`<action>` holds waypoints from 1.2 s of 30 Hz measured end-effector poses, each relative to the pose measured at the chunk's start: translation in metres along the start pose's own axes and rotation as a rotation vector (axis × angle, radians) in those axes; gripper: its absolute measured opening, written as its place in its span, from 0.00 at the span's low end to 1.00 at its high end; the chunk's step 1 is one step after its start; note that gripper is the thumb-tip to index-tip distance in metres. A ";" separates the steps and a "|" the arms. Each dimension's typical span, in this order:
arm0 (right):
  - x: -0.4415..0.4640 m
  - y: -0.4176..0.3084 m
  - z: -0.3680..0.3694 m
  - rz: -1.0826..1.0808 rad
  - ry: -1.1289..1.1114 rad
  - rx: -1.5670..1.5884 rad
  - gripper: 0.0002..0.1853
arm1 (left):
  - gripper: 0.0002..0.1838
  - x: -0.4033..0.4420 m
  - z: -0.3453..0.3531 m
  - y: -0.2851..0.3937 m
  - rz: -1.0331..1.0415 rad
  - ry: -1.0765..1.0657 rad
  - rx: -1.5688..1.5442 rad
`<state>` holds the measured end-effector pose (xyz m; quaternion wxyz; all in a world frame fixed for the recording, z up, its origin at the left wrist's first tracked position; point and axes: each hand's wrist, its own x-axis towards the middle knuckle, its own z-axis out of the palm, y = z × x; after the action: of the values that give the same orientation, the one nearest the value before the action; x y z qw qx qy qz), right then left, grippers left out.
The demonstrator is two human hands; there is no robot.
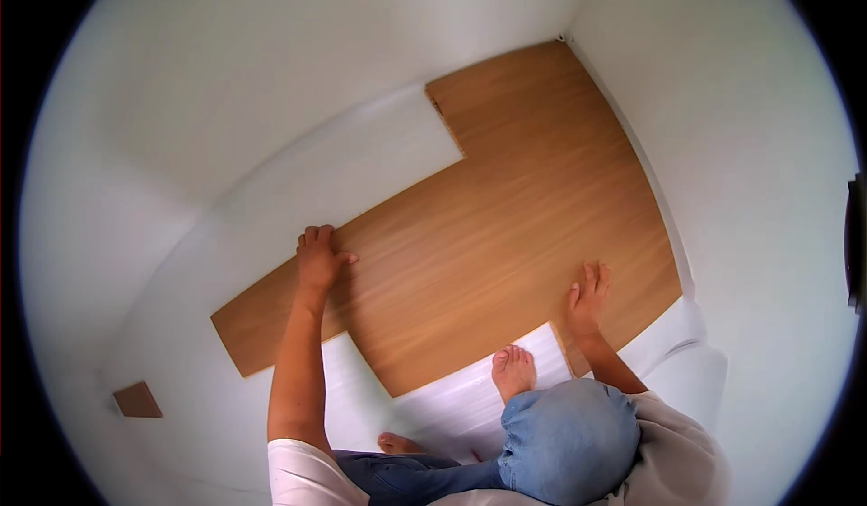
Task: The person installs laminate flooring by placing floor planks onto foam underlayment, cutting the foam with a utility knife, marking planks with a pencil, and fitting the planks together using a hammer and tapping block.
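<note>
Joined wood-look floor planks (pixel 506 226) cover part of a white underlay (pixel 352 158), with stepped ends at the left and front. My left hand (pixel 320 258) rests at the far edge of the planks, its fingertips over that edge and its thumb apart on the surface. My right hand (pixel 589 298) lies on the planks near the right front, fingers stretched out and palm down. Neither hand holds anything.
White walls (pixel 741 145) rise behind and to the right. A small brown offcut (pixel 138 399) lies at the far left. My bare foot (pixel 514 372) stands on the underlay by the front plank edge, and my denim-covered knee (pixel 569 438) is bent at the front.
</note>
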<state>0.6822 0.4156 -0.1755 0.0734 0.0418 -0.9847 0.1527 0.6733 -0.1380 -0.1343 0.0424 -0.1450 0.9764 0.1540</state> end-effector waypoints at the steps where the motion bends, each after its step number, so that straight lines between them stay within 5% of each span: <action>1: 0.003 -0.003 -0.005 0.002 0.003 -0.009 0.26 | 0.39 0.001 0.002 0.000 0.000 0.011 0.007; 7: 0.008 -0.010 -0.015 0.028 -0.028 -0.062 0.27 | 0.43 -0.019 -0.007 0.017 0.027 0.070 0.102; 10: 0.011 -0.007 -0.018 0.040 -0.096 -0.166 0.27 | 0.44 -0.054 -0.031 0.040 0.007 -0.186 0.032; 11: 0.014 -0.007 -0.018 0.013 -0.150 -0.242 0.26 | 0.41 -0.070 -0.044 0.049 0.159 -0.223 -0.047; 16: 0.059 -0.041 -0.054 0.415 -0.554 -0.007 0.24 | 0.31 -0.199 -0.132 0.077 0.308 -0.749 -0.202; 19: 0.078 -0.096 -0.113 0.603 -0.572 0.249 0.19 | 0.28 -0.268 -0.200 0.079 -0.011 -0.943 -0.175; 23: 0.036 -0.143 -0.228 0.503 -0.644 0.763 0.15 | 0.28 -0.321 -0.280 0.079 -0.066 -0.988 -0.029; 27: -0.055 -0.137 -0.300 0.629 -0.642 0.604 0.15 | 0.24 -0.347 -0.371 0.124 -0.218 -0.926 -0.097; 30: -0.166 -0.085 -0.335 1.052 -0.709 0.643 0.16 | 0.24 -0.386 -0.426 0.146 -0.308 -0.868 -0.196; 32: -0.187 -0.074 -0.389 1.384 -0.799 0.603 0.17 | 0.22 -0.421 -0.449 0.153 -0.566 -0.904 -0.337; 33: -0.237 -0.049 -0.383 1.198 -0.834 0.337 0.17 | 0.22 -0.434 -0.465 0.167 -0.729 -0.906 -0.439; 36: -0.252 -0.038 -0.452 1.212 -0.846 0.280 0.16 | 0.24 -0.478 -0.491 0.173 -0.738 -0.912 -0.517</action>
<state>0.9939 0.5334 0.2216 -0.4143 -0.4435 -0.7507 0.2610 1.0591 -0.0052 0.4427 0.4674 -0.3970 0.6776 0.4059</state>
